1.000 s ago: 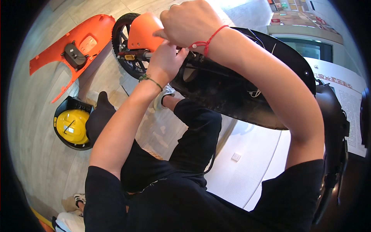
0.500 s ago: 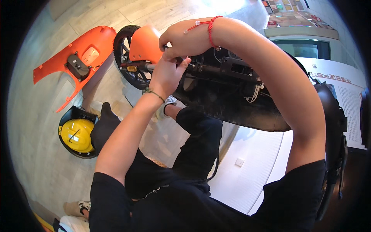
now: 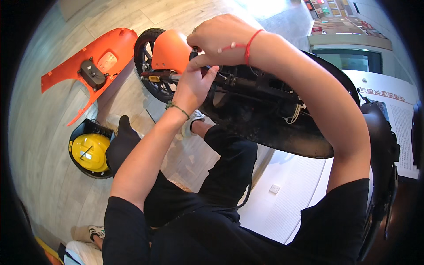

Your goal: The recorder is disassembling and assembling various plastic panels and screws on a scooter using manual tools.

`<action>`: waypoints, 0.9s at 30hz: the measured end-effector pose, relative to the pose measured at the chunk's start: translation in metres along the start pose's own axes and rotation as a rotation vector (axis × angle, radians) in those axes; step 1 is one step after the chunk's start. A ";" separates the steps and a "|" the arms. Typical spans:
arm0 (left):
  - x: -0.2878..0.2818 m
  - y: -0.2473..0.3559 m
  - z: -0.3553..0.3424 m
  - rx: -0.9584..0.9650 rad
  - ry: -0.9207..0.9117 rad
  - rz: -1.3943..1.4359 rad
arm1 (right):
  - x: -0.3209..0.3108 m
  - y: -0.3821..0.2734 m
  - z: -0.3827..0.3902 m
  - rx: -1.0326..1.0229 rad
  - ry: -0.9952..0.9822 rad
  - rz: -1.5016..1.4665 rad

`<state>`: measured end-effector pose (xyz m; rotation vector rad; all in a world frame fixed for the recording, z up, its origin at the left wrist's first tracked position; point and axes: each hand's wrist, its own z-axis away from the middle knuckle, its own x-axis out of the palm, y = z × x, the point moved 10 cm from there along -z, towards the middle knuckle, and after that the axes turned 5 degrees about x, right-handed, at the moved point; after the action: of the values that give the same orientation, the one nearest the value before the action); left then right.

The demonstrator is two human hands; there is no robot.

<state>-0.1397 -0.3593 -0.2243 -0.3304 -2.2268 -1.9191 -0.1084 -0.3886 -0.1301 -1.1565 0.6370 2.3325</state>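
Both my hands meet at the front of a black scooter body [image 3: 265, 119], beside its orange front fender [image 3: 170, 51]. My right hand [image 3: 223, 39], wearing a red cord bracelet, reaches over from the right with fingers curled round a short black cylindrical piece [image 3: 193, 54]. Close below it, my left hand [image 3: 194, 86] has its fingers bent and its thumb pointing up to the right; what they grip is hidden. A thin silver rod [image 3: 221, 76] shows just beyond the left thumb. Left of my wrist lies the fork tube [image 3: 173, 77], behind which is the front wheel [image 3: 142, 51].
An orange body panel [image 3: 73, 59] with a dark oval part [image 3: 92, 74] lies on the floor at left. Below it, a yellow helmet [image 3: 92, 152] sits in a black holder. A printed panel [image 3: 399, 119] stands at right. Another person's shoe [image 3: 97, 232] shows at lower left.
My right hand has lifted slightly and turned, so the black piece under its fingers shows more. My left hand has barely moved. The whole view has shifted slightly.
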 end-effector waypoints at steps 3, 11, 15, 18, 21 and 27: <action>0.000 0.004 -0.002 0.036 -0.025 -0.161 | 0.003 -0.013 0.007 0.024 0.097 0.229; 0.009 -0.001 -0.006 0.165 -0.056 -0.295 | -0.017 0.002 0.020 0.266 0.050 0.000; 0.006 0.010 -0.005 0.030 -0.043 -0.116 | -0.009 0.002 0.016 -0.040 -0.168 -0.333; 0.009 -0.010 -0.007 -0.046 -0.115 -0.162 | -0.001 0.011 0.011 0.007 -0.297 -0.519; 0.011 -0.008 -0.007 -0.057 -0.102 -0.080 | 0.007 0.014 0.010 0.009 -0.323 -0.602; 0.016 -0.024 -0.003 -0.216 -0.184 -0.015 | 0.010 0.014 0.007 -0.030 -0.257 -0.503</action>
<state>-0.1619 -0.3648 -0.2421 -0.5433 -2.1352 -2.2253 -0.1263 -0.3938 -0.1314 -0.8813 0.1885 2.0084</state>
